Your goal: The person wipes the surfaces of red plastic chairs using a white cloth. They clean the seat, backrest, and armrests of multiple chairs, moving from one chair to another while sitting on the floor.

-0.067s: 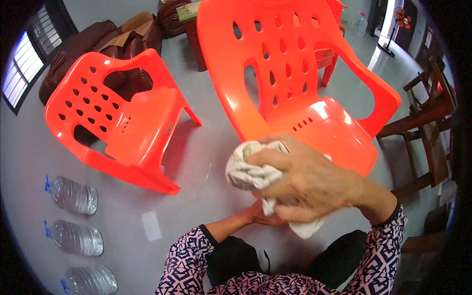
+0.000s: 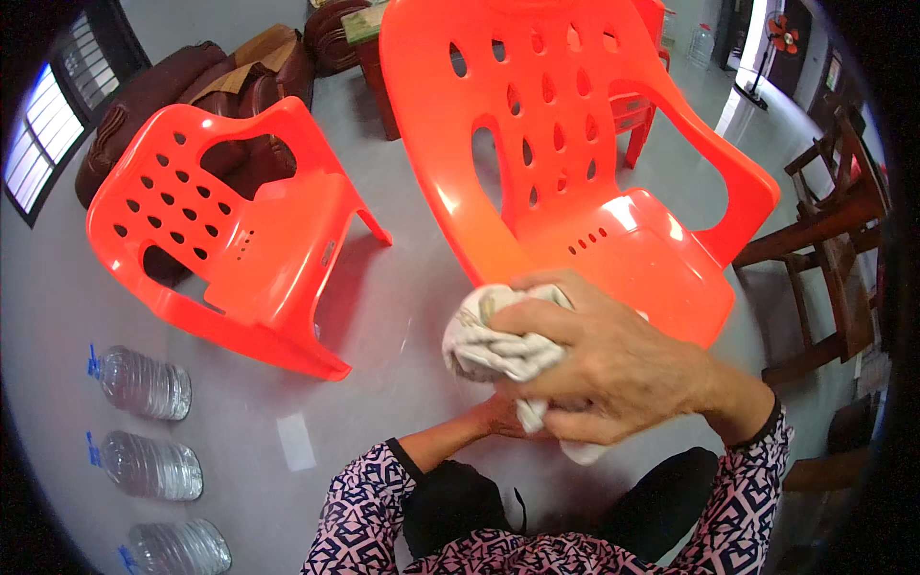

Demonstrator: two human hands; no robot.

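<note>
My right hand (image 2: 613, 359) is clenched around a crumpled white cloth (image 2: 489, 340) at the front left edge of a big orange plastic chair (image 2: 594, 192). The cloth bunches out to the left of my fingers and a tail hangs below my palm. My left hand (image 2: 498, 417) is lower down, mostly hidden under the right hand and the cloth; only part of its back shows, so its grip cannot be judged. Both forearms wear patterned pink and navy sleeves.
A second orange plastic chair (image 2: 230, 230) stands to the left on the grey floor (image 2: 402, 316). Three large water bottles (image 2: 144, 383) lie along the lower left. Brown sofas (image 2: 192, 96) sit at the back left, wooden chairs (image 2: 834, 211) at the right.
</note>
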